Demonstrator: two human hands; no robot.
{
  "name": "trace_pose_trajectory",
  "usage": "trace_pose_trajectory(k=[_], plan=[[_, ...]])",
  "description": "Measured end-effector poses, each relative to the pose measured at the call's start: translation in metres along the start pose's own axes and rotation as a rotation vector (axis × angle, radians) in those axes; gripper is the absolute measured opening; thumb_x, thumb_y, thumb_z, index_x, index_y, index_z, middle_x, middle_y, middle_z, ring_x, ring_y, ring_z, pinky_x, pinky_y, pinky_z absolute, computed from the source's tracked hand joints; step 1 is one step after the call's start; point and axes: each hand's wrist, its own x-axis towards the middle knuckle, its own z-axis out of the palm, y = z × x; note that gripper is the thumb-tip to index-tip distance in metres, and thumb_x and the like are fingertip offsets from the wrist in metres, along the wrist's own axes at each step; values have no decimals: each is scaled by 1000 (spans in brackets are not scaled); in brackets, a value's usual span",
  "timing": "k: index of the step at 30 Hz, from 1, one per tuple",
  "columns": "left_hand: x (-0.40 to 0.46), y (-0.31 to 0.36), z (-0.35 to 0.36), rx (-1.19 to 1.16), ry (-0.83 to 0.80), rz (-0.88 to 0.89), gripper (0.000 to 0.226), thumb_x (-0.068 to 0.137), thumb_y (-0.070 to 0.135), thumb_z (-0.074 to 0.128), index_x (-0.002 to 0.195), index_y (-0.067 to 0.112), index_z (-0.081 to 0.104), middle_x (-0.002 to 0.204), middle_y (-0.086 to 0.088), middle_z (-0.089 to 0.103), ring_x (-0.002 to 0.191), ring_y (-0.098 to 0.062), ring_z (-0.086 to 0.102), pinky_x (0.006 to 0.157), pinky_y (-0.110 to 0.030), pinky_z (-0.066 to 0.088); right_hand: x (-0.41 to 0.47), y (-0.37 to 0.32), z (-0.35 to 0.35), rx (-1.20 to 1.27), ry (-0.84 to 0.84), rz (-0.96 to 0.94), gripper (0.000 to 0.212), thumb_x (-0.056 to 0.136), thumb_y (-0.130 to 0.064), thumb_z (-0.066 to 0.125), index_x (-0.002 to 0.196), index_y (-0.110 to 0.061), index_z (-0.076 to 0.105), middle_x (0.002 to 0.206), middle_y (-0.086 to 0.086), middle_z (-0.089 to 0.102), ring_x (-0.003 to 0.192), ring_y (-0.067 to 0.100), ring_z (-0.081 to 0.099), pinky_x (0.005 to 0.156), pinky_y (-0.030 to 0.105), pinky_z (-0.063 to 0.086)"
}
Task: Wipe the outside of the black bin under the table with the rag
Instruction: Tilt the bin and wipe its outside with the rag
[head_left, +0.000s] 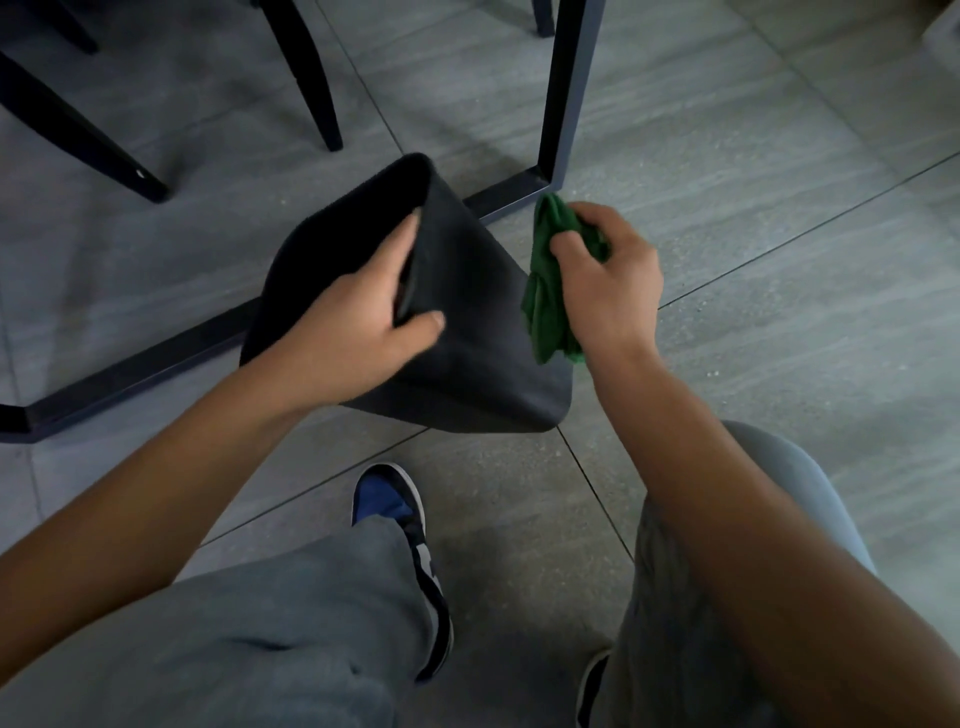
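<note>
The black bin (467, 291) is tipped over with its opening pointing up and to the left and its base toward me. My left hand (358, 322) grips the rim, fingers inside the opening and thumb on the outer wall. My right hand (602, 280) holds a crumpled green rag (545, 291) bunched in its fingers. The rag hangs against the right outer side of the bin.
The dark metal table frame (566, 93) rises right behind the bin, and its floor bar (130, 374) runs to the left. Black chair legs (306, 67) stand at the upper left. My knees and a blue shoe (389, 504) are below on the grey tiled floor.
</note>
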Motion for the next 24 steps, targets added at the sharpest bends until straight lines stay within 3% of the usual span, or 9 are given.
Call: trace_pose_trajectory(k=[4, 7, 10, 13, 16, 18, 20, 22, 24], plan=[[-1, 17, 24, 50, -179, 84, 97, 100, 30, 66, 167, 40, -4, 141, -8, 67, 117, -19, 71, 105, -45, 55, -1, -8, -8, 27, 28, 53, 36, 91, -47, 56, 119, -33, 73, 118, -5, 71, 108, 11, 67, 99, 42, 56], [-4, 24, 43, 145, -235, 167, 95, 102, 34, 60, 164, 39, -12, 116, -14, 76, 96, -26, 76, 91, -50, 59, -16, -3, -11, -13, -30, 49, 55, 87, -70, 50, 124, -34, 70, 125, -8, 67, 116, 10, 63, 106, 42, 51], [-6, 31, 54, 156, -264, 202, 98, 103, 32, 59, 164, 34, -17, 101, -11, 76, 82, -21, 75, 84, -48, 59, -22, 5, -10, -75, -53, 73, 75, 75, -77, 57, 136, -33, 60, 129, -7, 64, 118, 13, 64, 105, 43, 53], [-5, 32, 55, 129, -301, 194, 104, 102, 32, 64, 165, 35, -19, 102, -4, 74, 82, -11, 74, 85, -38, 60, -21, 4, -11, -98, -72, 114, 77, 70, -71, 60, 136, -33, 57, 127, -5, 65, 115, 15, 65, 102, 44, 55], [-10, 26, 53, 0, -418, 154, 103, 98, 31, 72, 165, 45, -6, 151, 6, 56, 126, 0, 61, 108, -17, 46, -17, 1, -14, -97, -36, 100, 60, 71, -56, 64, 126, -33, 63, 116, -4, 69, 105, 13, 66, 99, 41, 56], [-14, 22, 54, -79, -494, 139, 94, 99, 26, 71, 162, 52, 6, 145, 15, 57, 120, 11, 60, 103, -4, 42, -10, 2, -17, -57, 9, 118, 50, 75, -40, 71, 123, -30, 64, 104, -8, 70, 95, 9, 67, 94, 35, 58], [-19, 18, 58, -85, -511, 171, 85, 102, 17, 66, 162, 49, 16, 142, 12, 64, 120, 9, 64, 103, -7, 46, -5, 6, -17, -36, 20, 134, 48, 79, -26, 76, 126, -26, 64, 95, -18, 66, 88, -2, 64, 86, 24, 58], [-21, 16, 62, -34, -515, 214, 78, 103, 13, 64, 163, 43, 24, 145, 5, 66, 125, 3, 64, 110, -19, 48, -4, 11, -16, -40, 12, 113, 49, 80, -22, 77, 127, -25, 63, 92, -23, 63, 84, -7, 61, 74, 9, 53], [-23, 15, 56, -41, -484, 212, 74, 102, 16, 66, 163, 39, 30, 140, 6, 69, 121, 1, 67, 108, -23, 50, -6, 13, -14, -29, -4, 93, 51, 79, -20, 78, 127, -25, 63, 94, -23, 64, 86, -7, 62, 73, 8, 51]])
